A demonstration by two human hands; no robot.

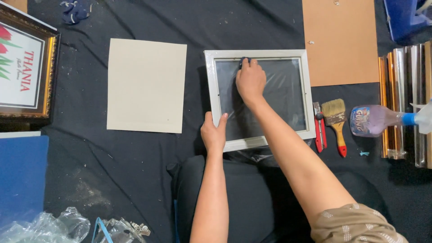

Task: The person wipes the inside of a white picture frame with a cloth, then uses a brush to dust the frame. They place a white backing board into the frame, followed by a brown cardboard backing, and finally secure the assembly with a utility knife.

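A white rectangular wooden picture frame (260, 96) with smeared glass lies flat, left hand (213, 132) fingers clasping its lower edge, right hand (250, 81) fingers pressing a small dark cloth (244, 61) onto the glass.

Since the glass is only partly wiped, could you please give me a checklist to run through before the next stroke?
1. Frame steadied: ok. The left hand holds the white frame by its lower left corner.
2. Cloth in grip: ok. The right hand presses a dark cloth near the top edge of the glass.
3. Frame lying flat on the black cloth cover: ok.
4. Glass clean: cannot tell; reflections hide any streaks.
5. Spray bottle at hand: ok, lying on its side to the right.
6. Cutter and brush clear of the frame: ok, just right of its edge.
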